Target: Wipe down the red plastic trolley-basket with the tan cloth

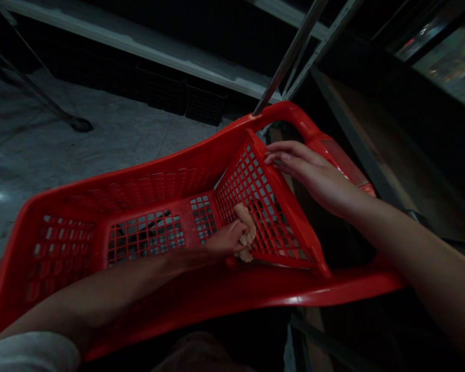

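Both my hands on the red basket point(147, 206), tipped over the grey floor point(101, 129).
Left hand point(232, 237) reaches inside, fingers curled through the mesh end wall point(263, 206); right hand point(313, 175) lies flat, fingers loose, on its rim.

The basket point(147, 237) is red moulded plastic, smooth and faintly glossy along its solid rim (a pale sheen runs on the near edge), with walls pierced into a square grid. The pole point(290, 54) above it looks like dull grey metal. The floor point(112, 134) is matt, rough grey concrete.
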`<state>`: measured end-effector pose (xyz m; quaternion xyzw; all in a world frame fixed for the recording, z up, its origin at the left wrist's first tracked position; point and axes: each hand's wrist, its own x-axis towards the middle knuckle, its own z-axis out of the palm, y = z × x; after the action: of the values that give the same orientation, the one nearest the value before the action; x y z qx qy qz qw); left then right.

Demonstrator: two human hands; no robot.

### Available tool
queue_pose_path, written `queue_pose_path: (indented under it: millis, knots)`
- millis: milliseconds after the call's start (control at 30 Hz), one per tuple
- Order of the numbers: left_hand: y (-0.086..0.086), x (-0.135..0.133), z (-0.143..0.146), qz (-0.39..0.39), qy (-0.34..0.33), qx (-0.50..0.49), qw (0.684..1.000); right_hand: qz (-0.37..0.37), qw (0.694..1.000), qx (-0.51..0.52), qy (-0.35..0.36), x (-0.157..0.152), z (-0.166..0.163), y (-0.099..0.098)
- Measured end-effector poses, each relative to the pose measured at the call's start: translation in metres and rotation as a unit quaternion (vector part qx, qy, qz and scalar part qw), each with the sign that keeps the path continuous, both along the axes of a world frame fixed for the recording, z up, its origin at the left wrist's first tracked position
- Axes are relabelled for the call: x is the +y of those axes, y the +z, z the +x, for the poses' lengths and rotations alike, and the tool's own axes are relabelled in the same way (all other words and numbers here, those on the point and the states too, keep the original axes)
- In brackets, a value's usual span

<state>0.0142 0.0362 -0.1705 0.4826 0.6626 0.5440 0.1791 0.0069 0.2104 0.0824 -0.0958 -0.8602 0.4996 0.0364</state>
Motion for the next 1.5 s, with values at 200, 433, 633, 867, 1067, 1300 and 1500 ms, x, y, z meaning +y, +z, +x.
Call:
queue_pose_path:
  millis: [200, 433, 633, 867, 1067, 1300, 1500]
  knots:
    - [0.062, 0.026, -0.008, 0.171, 0.01, 0.069, 0.983, 0.002, 1.0, 0.005, 0.014, 0.001, -0.001, 0.0]
    - [0.061, 0.018, 0.01, 0.057, -0.132, 0.269, 0.953, -0.015, 1.0, 0.004, 0.021, 0.002, -0.002, -0.001]
    - [-0.004, -0.018, -0.017, -0.125, -0.213, 0.402, 0.882, -0.008, 0.999, 0.0, 0.031, 0.001, -0.002, -0.001]
    - [0.068, 0.005, -0.024, 0.001, -0.163, 0.337, 0.927, 0.018, 0.998, 0.009, 0.059, 0.005, -0.012, -0.004]
    - [0.065, 0.022, -0.006, 0.002, -0.194, 0.219, 0.956, 0.046, 0.997, 0.003, 0.054, 0.003, -0.011, -0.002]
    - [-0.038, -0.034, -0.037, -0.23, -0.159, 0.24, 0.93, 0.123, 0.986, 0.022, 0.115, 0.004, -0.008, -0.003]
    - [-0.043, -0.031, -0.075, -0.203, -0.068, 0.155, 0.964, 0.209, 0.958, 0.036, 0.193, 0.0, -0.007, -0.004]
